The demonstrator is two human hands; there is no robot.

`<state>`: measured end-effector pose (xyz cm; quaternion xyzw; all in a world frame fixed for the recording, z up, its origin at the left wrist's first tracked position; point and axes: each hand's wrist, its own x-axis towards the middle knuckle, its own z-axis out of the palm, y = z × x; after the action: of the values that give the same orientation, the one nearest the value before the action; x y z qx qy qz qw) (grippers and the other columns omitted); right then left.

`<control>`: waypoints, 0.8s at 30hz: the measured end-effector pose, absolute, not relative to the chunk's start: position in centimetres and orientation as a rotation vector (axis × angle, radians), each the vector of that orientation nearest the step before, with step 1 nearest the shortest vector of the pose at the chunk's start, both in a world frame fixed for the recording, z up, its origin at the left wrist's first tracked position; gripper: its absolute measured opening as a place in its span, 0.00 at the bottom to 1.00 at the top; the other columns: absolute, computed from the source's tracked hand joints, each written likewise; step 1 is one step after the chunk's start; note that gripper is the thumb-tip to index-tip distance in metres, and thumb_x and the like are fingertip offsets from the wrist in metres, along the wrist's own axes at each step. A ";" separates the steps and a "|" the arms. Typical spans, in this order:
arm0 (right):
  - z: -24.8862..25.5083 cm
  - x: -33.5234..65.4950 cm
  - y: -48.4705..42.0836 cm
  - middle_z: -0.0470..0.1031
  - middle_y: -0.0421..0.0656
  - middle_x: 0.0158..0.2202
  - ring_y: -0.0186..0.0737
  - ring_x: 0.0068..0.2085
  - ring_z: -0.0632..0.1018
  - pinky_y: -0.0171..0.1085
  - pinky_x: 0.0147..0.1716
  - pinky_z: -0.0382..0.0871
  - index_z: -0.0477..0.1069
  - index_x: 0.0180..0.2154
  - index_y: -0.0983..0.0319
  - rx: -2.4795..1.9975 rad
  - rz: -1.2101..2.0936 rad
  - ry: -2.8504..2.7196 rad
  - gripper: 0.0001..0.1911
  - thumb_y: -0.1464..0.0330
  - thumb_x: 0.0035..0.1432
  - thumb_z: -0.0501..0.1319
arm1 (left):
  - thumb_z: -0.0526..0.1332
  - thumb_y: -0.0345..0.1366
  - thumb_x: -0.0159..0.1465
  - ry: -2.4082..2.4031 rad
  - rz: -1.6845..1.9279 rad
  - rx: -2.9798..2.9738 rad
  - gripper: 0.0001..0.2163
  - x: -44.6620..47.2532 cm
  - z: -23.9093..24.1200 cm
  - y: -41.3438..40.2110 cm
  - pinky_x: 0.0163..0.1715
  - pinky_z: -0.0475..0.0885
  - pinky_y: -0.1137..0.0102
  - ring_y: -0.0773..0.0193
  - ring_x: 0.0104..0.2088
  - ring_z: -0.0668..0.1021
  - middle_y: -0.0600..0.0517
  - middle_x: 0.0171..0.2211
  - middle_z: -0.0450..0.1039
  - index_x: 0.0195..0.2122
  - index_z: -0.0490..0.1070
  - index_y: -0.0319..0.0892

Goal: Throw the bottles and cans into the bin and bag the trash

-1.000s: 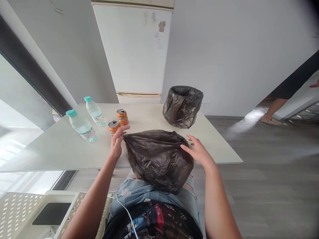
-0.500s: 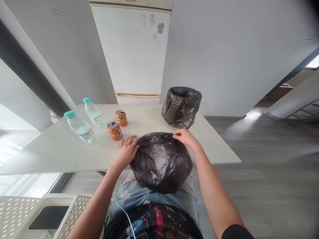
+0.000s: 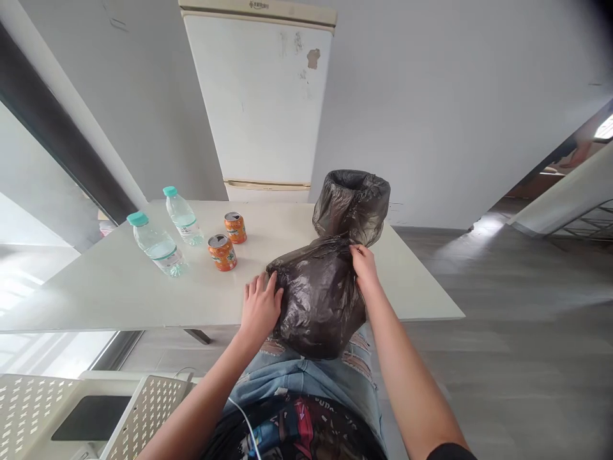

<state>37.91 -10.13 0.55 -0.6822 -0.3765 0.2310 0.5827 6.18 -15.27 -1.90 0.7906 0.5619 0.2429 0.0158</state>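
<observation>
White table [image 3: 119,287], near edge: black bag [image 3: 318,300] half on lap, was a round dome, now squeezed taller and narrower. Left hand [image 3: 261,306] dropped to its left flank, spread flat; right hand [image 3: 364,267] clenches plastic upper right

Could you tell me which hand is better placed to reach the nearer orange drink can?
Probably the left hand: it rests open against the crumpled black plastic bag on the side facing the orange drink can, while the right hand grips the bag's far top.
</observation>
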 end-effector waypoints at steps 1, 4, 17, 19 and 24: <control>0.5 38.1 -10.3 0.81 0.47 0.36 0.50 0.42 0.78 0.42 0.41 0.70 0.74 0.32 0.59 -1.603 0.535 -0.943 0.23 0.45 0.55 0.61 | 0.50 0.40 0.76 1.783 0.712 2.468 0.23 6.1 -2.3 -14.5 0.64 0.65 0.37 0.36 0.65 0.70 0.34 0.66 0.68 0.68 0.68 0.42; 1.1 38.4 -11.5 0.82 0.49 0.41 0.51 0.44 0.79 0.45 0.45 0.72 0.76 0.40 0.59 -1.666 0.452 -1.145 0.25 0.44 0.60 0.60 | 0.50 0.36 0.75 1.867 0.585 2.478 0.23 5.1 -2.2 -10.9 0.63 0.63 0.33 0.33 0.66 0.68 0.32 0.67 0.67 0.67 0.70 0.40; -0.8 34.8 -19.4 0.65 0.50 0.72 0.57 0.70 0.68 0.58 0.68 0.63 0.68 0.69 0.55 -1.676 0.250 -2.026 0.30 0.49 0.77 0.46 | 0.49 0.31 0.73 1.876 0.809 2.408 0.23 5.9 2.6 -5.1 0.68 0.62 0.44 0.34 0.71 0.65 0.27 0.69 0.63 0.66 0.70 0.31; -1.2 33.6 -19.9 0.63 0.52 0.73 0.60 0.71 0.66 0.61 0.67 0.63 0.65 0.71 0.57 -1.724 0.162 -2.076 0.32 0.48 0.76 0.46 | 0.48 0.35 0.75 1.810 0.942 2.423 0.25 7.1 1.9 -7.1 0.70 0.58 0.43 0.36 0.72 0.63 0.29 0.71 0.62 0.69 0.66 0.32; 0.2 32.2 -19.5 0.70 0.51 0.69 0.59 0.68 0.70 0.60 0.63 0.67 0.70 0.67 0.56 -1.719 0.044 -2.023 0.30 0.54 0.78 0.42 | 0.47 0.46 0.77 1.662 0.616 2.532 0.30 8.4 -1.5 -8.6 0.71 0.57 0.39 0.34 0.74 0.61 0.32 0.74 0.57 0.75 0.59 0.34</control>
<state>32.18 -19.52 0.22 -0.6284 -0.7395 0.0160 0.2408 8.40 -8.59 -1.51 0.8191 0.5374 0.1992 0.0254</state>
